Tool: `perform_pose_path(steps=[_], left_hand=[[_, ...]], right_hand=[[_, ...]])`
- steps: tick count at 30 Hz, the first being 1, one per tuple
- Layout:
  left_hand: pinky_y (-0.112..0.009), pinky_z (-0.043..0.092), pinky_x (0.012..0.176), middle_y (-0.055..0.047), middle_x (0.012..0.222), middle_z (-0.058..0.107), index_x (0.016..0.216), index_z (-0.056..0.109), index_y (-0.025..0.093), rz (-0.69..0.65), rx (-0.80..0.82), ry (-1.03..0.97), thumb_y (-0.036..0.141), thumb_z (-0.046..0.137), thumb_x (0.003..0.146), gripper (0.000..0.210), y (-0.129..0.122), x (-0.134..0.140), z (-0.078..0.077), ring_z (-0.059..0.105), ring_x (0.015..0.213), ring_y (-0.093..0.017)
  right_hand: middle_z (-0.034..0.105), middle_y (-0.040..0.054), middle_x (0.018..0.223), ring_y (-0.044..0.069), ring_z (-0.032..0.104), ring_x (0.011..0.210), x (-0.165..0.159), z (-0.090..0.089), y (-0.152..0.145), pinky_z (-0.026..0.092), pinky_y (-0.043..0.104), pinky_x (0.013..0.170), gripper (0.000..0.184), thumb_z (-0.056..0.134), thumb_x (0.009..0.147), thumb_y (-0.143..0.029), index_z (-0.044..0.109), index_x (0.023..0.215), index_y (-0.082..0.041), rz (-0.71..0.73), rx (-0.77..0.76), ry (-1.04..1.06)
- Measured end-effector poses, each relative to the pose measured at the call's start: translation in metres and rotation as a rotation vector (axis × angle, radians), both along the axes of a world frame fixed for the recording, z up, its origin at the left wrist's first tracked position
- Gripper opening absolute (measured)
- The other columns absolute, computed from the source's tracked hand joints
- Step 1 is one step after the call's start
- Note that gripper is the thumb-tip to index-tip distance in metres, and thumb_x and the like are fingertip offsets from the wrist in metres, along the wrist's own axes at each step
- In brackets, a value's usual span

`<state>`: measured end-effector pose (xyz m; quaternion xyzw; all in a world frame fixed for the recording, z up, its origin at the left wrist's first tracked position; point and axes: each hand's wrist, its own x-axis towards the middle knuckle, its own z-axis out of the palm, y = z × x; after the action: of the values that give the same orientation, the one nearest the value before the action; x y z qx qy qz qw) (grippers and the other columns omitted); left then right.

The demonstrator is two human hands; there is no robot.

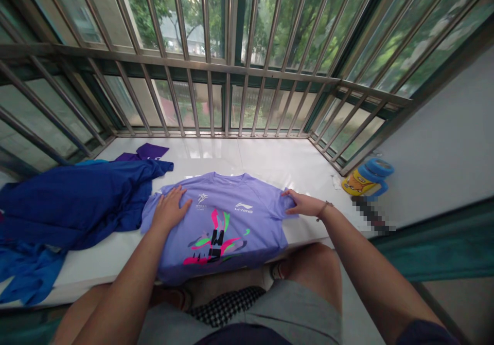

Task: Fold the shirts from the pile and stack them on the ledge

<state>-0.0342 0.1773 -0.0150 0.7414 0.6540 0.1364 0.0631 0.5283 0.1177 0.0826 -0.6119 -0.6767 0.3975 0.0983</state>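
Observation:
A lilac T-shirt (pixel 227 216) with a colourful chest print lies face up on a white window ledge (pixel 270 160), its hem hanging over the near edge. My left hand (pixel 169 209) rests flat on the shirt's left shoulder, fingers spread. My right hand (pixel 303 203) pinches the edge of the shirt's right sleeve; a thin bracelet sits on that wrist.
A heap of dark blue clothes (pixel 73 201) lies on the ledge to the left, with a purple garment (pixel 148 151) behind it. A yellow cup with a blue lid (pixel 368 178) lies on its side at the right. Metal window bars (pixel 216 67) enclose the ledge.

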Motion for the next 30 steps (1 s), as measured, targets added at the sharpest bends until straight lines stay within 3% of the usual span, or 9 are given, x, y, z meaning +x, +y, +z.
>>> perform_pose_path(steps=[2, 6, 10, 17, 20, 23, 26, 30], left_hand=[[-0.064, 0.026, 0.134, -0.011, 0.175, 0.041, 0.160, 0.055, 0.021, 0.002, 0.001, 0.000, 0.057, 0.043, 0.106, 0.066, 0.000, 0.000, 0.000, 0.038, 0.162, -0.034], [-0.063, 0.026, 0.133, -0.012, 0.174, 0.042, 0.158, 0.056, 0.022, 0.008, 0.006, 0.002, 0.057, 0.044, 0.106, 0.064, 0.000, 0.001, 0.000, 0.039, 0.162, -0.034], [-0.061, 0.026, 0.134, -0.012, 0.174, 0.043, 0.159, 0.056, 0.022, 0.003, 0.001, 0.009, 0.057, 0.044, 0.106, 0.064, -0.001, 0.000, 0.002, 0.039, 0.162, -0.033], [-0.062, 0.026, 0.134, -0.012, 0.174, 0.044, 0.159, 0.056, 0.023, 0.005, -0.006, -0.018, 0.056, 0.045, 0.106, 0.064, -0.001, 0.001, 0.005, 0.039, 0.161, -0.034], [-0.062, 0.026, 0.133, -0.012, 0.173, 0.045, 0.158, 0.057, 0.024, 0.013, 0.002, -0.037, 0.056, 0.046, 0.106, 0.062, -0.001, 0.002, 0.005, 0.040, 0.161, -0.035], [-0.062, 0.025, 0.134, -0.011, 0.173, 0.045, 0.158, 0.058, 0.025, 0.011, 0.011, -0.051, 0.055, 0.047, 0.106, 0.061, -0.002, 0.002, 0.005, 0.040, 0.161, -0.035], [-0.061, 0.023, 0.134, -0.012, 0.173, 0.044, 0.158, 0.057, 0.025, 0.008, 0.003, -0.050, 0.056, 0.045, 0.107, 0.061, -0.002, 0.003, 0.005, 0.039, 0.161, -0.034], [-0.057, 0.029, 0.132, -0.012, 0.168, 0.053, 0.150, 0.062, 0.023, 0.008, 0.036, -0.044, 0.056, 0.043, 0.107, 0.058, -0.006, 0.004, 0.006, 0.046, 0.156, -0.034]], right_hand=[[0.052, -0.0087, 0.071, 0.015, 0.050, 0.065, 0.002, 0.006, 0.001, 0.038, 0.025, 0.059, 0.069, 0.085, 0.079, -0.054, 0.055, 0.133, -0.023, 0.015, 0.071, 0.081], [0.050, -0.0080, 0.078, 0.015, 0.052, 0.066, 0.001, 0.019, 0.008, 0.041, 0.025, 0.060, 0.061, 0.071, 0.090, -0.064, 0.045, 0.131, -0.027, -0.156, 0.213, 0.364], [0.046, -0.0084, 0.079, 0.012, 0.046, 0.061, -0.008, 0.036, 0.014, 0.037, 0.023, 0.054, 0.056, 0.071, 0.091, -0.059, 0.048, 0.132, -0.029, -0.270, 0.291, 0.359], [0.066, -0.0008, 0.090, 0.017, 0.062, 0.071, -0.017, 0.065, 0.018, 0.050, 0.027, 0.064, 0.071, 0.071, 0.093, -0.057, 0.050, 0.154, -0.027, -0.112, 0.092, 0.333], [0.073, 0.0030, 0.093, 0.021, 0.068, 0.080, -0.010, 0.057, 0.028, 0.053, 0.030, 0.073, 0.057, 0.071, 0.094, -0.045, 0.062, 0.147, -0.026, -0.077, 0.186, -0.089], [0.076, 0.0080, 0.093, 0.026, 0.071, 0.092, -0.003, 0.039, 0.034, 0.053, 0.035, 0.084, 0.041, 0.081, 0.084, -0.027, 0.075, 0.125, -0.023, -0.116, 0.238, -0.467], [0.078, 0.0142, 0.098, 0.031, 0.073, 0.097, -0.011, 0.022, 0.032, 0.053, 0.040, 0.088, 0.032, 0.081, 0.083, -0.024, 0.077, 0.114, -0.019, -0.154, 0.223, -0.553], [0.076, 0.0193, 0.122, 0.032, 0.070, 0.113, -0.051, 0.002, 0.020, 0.050, 0.041, 0.098, 0.029, 0.061, 0.104, -0.034, 0.075, 0.123, -0.017, -0.138, 0.300, -0.574]])
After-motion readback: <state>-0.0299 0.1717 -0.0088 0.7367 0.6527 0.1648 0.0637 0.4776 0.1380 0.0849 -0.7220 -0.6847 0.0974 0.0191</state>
